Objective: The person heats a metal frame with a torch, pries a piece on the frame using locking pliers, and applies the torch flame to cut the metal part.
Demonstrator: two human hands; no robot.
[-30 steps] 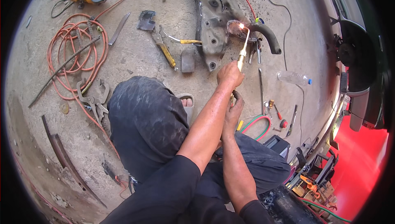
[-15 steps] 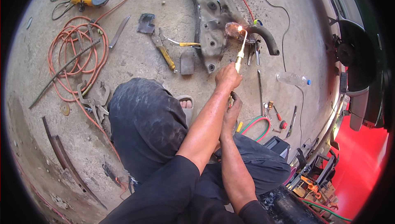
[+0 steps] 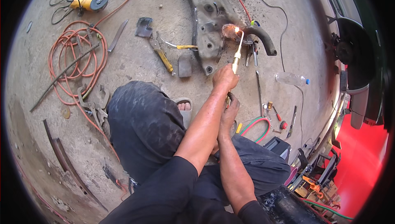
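My left hand is closed around the brass handle of a gas torch. Lower down, my right hand grips the torch's rear end, where the fingers partly hide it. From the thin bent tip comes a bright flame, which meets an orange-glowing patch on a grey metal car part. Beside that glow, a curved dark pipe sticks out to the right. Locking pliers hang just below the pipe.
Left of the metal part lie yellow-handled pliers and a grey block. A coiled orange hose and an angle grinder are farther left. To the right are a plastic bottle, a screwdriver and a vehicle.
The view has shifted slightly. Both hands keep their grip on the torch, and the flame stays on the same glowing area.
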